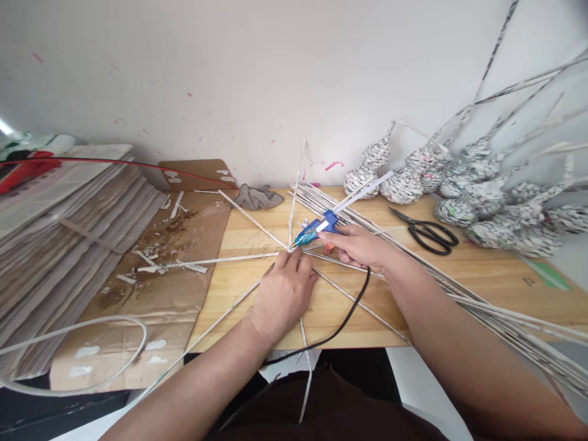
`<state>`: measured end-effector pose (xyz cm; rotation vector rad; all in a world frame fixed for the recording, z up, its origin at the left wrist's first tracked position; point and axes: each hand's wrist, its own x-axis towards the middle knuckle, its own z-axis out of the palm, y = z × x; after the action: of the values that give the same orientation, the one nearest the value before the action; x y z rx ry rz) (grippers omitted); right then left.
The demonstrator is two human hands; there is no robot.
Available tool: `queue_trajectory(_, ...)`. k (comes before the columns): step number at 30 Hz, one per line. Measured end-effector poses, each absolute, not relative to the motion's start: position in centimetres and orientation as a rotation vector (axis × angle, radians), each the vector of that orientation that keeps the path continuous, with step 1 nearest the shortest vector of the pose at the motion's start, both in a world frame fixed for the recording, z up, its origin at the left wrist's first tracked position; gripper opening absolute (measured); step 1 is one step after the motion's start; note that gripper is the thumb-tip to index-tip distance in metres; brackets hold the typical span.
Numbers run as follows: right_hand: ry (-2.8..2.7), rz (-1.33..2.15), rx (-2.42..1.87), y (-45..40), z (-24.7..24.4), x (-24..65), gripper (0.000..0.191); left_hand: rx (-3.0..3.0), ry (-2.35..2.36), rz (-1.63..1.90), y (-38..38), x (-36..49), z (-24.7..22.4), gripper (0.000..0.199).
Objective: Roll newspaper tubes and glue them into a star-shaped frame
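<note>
My right hand (356, 245) is closed around the handle of a blue hot glue gun (316, 228). A pale glue stick (365, 191) sticks out of its back end, and its nozzle points down left at the crossing of several rolled-paper sticks. These sticks spread out like a star over the wooden table, one (239, 259) to the left and another (362, 304) to the lower right. My left hand (285, 286) is closed, its fingers pressed together on the sticks at the crossing, just below the nozzle. The fingertips partly hide the join.
Black scissors (429, 236) lie to the right, before woven paper gourd shapes (402, 184). A bundle of paper sticks (487, 312) runs along the right. At left are stacked papers (92, 233) and cardboard (184, 306) with scraps. A grey cloth (258, 197) lies behind; a black cord (351, 313) loops in front.
</note>
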<state>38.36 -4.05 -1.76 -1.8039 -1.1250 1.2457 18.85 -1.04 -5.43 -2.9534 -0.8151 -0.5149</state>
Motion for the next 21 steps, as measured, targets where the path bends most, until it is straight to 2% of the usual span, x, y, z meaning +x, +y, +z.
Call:
queue_trajectory(8,-1.091,1.220,-1.838,-3.96,-1.69,38.14,0.043,-2.956,-0.818,-0.518,-1.14,18.85,-5.47,0.023)
queue_trajectory(21,-1.068,1.228,-1.785,-4.00,-1.56,37.99,0.037,-2.956,-0.817,-0.507,-1.10,18.87,-5.37,0.024)
